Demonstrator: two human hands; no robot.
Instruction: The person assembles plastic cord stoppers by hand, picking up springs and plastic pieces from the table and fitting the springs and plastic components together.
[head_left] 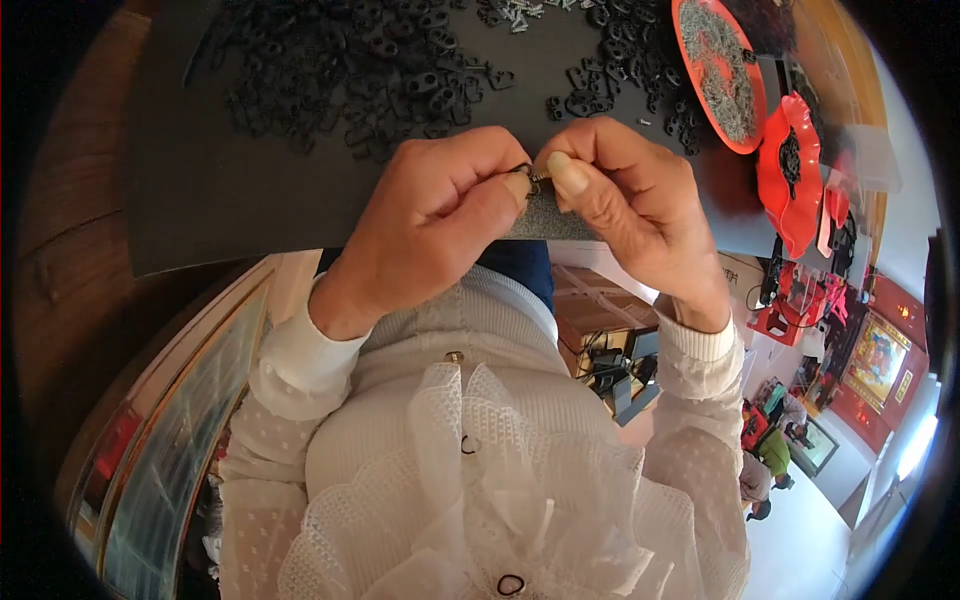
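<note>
Above the near edge of the dark table, my left hand (pixel 425 215) is closed, pinching a small black plastic piece (pixel 525 170) between thumb and forefinger. Facing it, my right hand (pixel 645 195) is closed on a small metal screw (pixel 541 178), whose threaded shaft meets the black piece. Most of both small parts is hidden by my fingertips. Beyond my hands spreads a heap of loose black plastic pieces (pixel 350 75), many with holes. Another pile of small black parts (pixel 630 60) lies farther right.
A red plate (pixel 690 52) of small screws stands at the far right, next to a wavy-edged red dish (pixel 775 195) of black parts. Several loose screws (pixel 515 14) lie at the table's far edge. A cardboard box (pixel 590 295) sits below the table. People (pixel 770 455) are in the background.
</note>
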